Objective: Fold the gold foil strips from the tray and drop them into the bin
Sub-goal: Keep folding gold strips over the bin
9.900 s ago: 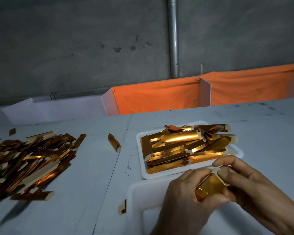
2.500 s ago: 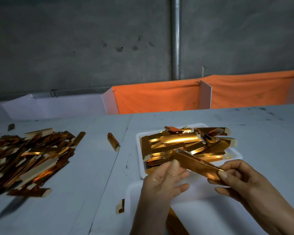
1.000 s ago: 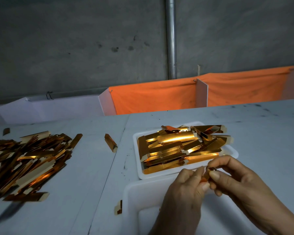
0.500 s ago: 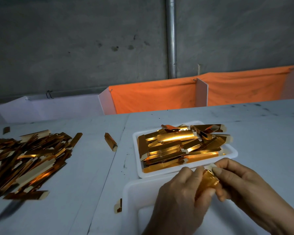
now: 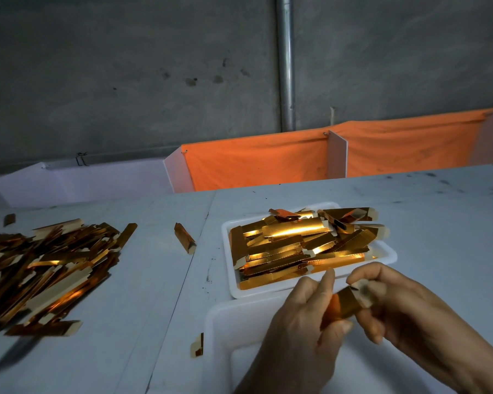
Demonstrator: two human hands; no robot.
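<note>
Gold foil strip [image 5: 343, 307], half folded, pinched between the left hand [image 5: 302, 322] and the right hand [image 5: 404, 311] above the white bin [image 5: 234, 331]; unfolded strips fill the tray [image 5: 387, 255] beyond. Press the crease flat before releasing over the bin.

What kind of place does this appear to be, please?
Probably a small workshop or packing bench for handwork. A bare concrete wall stands behind a scuffed white table with orange cloth dividers, and a big heap of gold foil strips lies beside a full white tray.
</note>
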